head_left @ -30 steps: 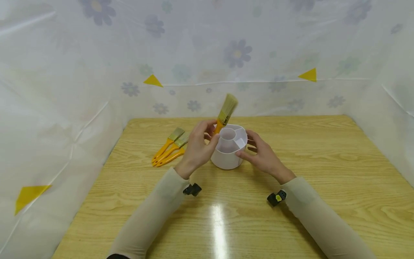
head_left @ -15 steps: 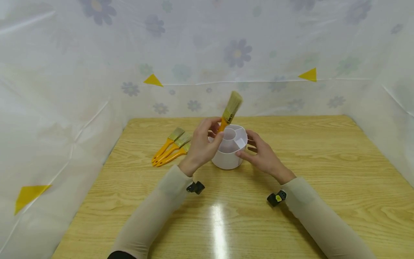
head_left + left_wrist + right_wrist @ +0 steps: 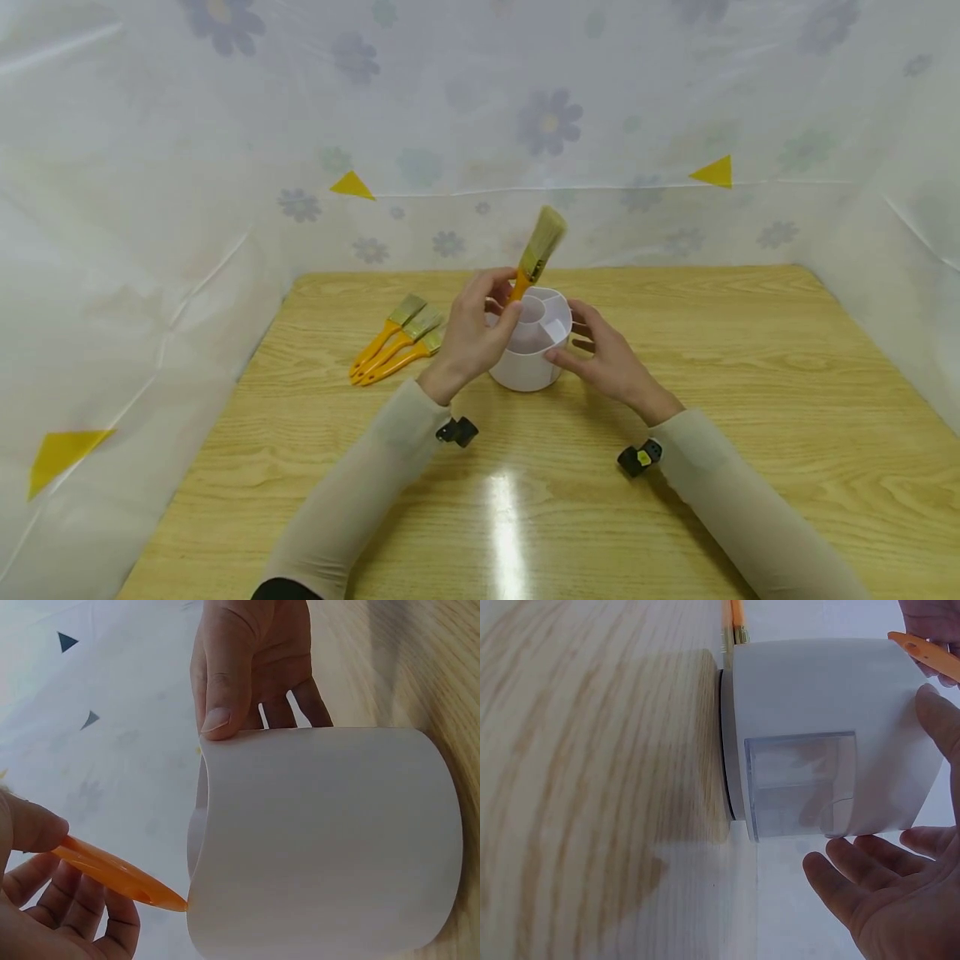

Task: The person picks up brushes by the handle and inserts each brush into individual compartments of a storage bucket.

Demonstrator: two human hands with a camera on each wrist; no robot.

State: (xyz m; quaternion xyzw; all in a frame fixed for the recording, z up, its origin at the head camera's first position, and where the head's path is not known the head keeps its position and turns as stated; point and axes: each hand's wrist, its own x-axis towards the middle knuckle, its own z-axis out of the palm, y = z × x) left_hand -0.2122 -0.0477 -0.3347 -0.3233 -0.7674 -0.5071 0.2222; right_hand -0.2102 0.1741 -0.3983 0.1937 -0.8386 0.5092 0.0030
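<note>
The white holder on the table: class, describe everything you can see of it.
The holder is a round, white, plastic-looking pot, upright on the wooden table. Inside sit a central tube and dividers forming compartments; a clear panel shows on its side, and a dark ring at its base. The right hand touches its wall and rim. The left hand holds a brush, its orange handle tip at the rim.

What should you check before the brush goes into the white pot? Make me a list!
1. Left hand grips the brush by its orange handle: ok.
2. Bristles point up, handle end down: ok.
3. Handle end is at the white pot's rim, in the left wrist view: ok.
4. Right hand steadies the pot, thumb on its rim: ok.
5. Pot stands flat on the table: ok.
6. Compartment below the handle is free: cannot tell.
</note>
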